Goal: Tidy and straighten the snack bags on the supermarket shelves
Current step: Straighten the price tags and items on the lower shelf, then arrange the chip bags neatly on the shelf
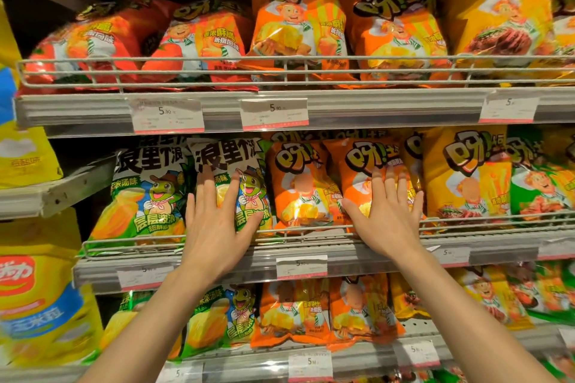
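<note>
Both hands work on the middle shelf (199, 270), flat against the fronts of two snack bags. The left hand (214, 227) lies on a green-and-white bag (231, 165), its fingers (203, 193) straight and spread, the thumb reaching toward the bag's right edge. The right hand (385, 214) presses on an orange bag (364, 162) in the same way, fingers apart and straight; neither hand curls round anything. Between them stands another orange bag (298, 183), untouched. All these bags sit behind the wire rail (137, 241) at the shelf's front, and the row looks uneven: the green-and-white bag leans a little and overlaps its neighbour.

The step in hand seems to be squaring up this row by pushing the front bags back and upright. The next move probably calls for an even, gentle push from both palms so that the bags stand level with those beside them, without crushing the puffed packs or tipping them over the rail. The bags on the top shelf (373, 102) also lean unevenly and likely want the same treatment afterward.
</note>
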A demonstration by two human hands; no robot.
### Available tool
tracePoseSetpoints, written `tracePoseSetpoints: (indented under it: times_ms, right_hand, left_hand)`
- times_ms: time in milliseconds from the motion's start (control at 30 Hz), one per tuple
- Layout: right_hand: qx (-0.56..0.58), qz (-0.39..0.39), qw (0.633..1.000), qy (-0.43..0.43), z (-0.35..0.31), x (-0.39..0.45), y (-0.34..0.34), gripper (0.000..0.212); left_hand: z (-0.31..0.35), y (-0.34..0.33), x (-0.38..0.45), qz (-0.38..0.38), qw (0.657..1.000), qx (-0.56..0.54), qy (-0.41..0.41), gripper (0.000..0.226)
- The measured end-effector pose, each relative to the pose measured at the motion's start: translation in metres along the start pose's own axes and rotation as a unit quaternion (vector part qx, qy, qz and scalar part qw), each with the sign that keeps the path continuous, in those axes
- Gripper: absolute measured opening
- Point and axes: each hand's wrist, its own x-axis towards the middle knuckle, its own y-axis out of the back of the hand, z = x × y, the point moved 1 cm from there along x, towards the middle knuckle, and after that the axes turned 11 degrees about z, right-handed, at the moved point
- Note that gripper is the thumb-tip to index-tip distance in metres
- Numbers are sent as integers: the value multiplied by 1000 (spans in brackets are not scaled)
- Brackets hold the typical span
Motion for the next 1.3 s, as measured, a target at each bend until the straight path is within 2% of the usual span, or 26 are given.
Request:
tracePoseSetpoints:
  times_ms: [100,233,367,467,533,600,633,700,733,800,833,1000,1033,1133,1200,1233,1300]
  right_hand:
    - [53,12,998,-16,0,-2,2,88]
    - [198,17,977,-80,-3,-7,13,79]
    - [297,-23,944,-141,-8,-17,39,65]
    - [336,-57,919,-197,-12,-22,72,59]
    - [382,-82,887,-246,-14,-25,94,47]
    - [451,-121,825,-317,-18,-26,120,40]
    - [463,-133,808,-340,-18,-27,131,42]
    - [440,-146,809,-362,-20,-26,159,29]
    - [430,-144,808,-375,-21,-26,174,29]
    - [422,-143,788,-425,-22,-29,207,56]
    - [411,-138,788,-437,-22,-31,225,58]
    - [396,-150,788,-447,-25,-22,313,10]
    - [399,-150,786,-449,-20,-19,324,14]
    - [409,-152,799,-413,3,-4,358,57]
    - [428,-158,782,-425,27,10,375,72]
    - [433,-163,768,-443,41,17,382,59]
    - [438,-162,759,-454,72,31,390,15]
  left_hand:
    - [3,5,-1,-20,998,-56,31,76]
    - [8,21,2,-8,972,-193,136,59]
    - [15,43,5,25,958,-231,167,34]
    - [28,67,13,5,923,-315,222,21]
    - [42,87,21,-44,885,-363,290,21]
    - [56,107,29,-93,855,-387,332,18]
    - [63,115,32,-108,849,-389,341,16]
    - [78,136,39,-144,835,-388,363,12]
    - [88,148,42,-163,822,-387,384,11]
    - [107,177,50,-196,800,-391,412,9]
    - [117,193,55,-211,792,-393,417,10]
    - [162,259,88,-223,762,-417,442,9]
    - [170,266,93,-218,760,-415,451,9]
    - [197,283,107,-188,764,-414,458,11]
    - [217,285,111,-179,774,-406,452,16]
    - [229,287,111,-185,777,-405,444,17]
    - [258,288,111,-196,787,-400,427,11]
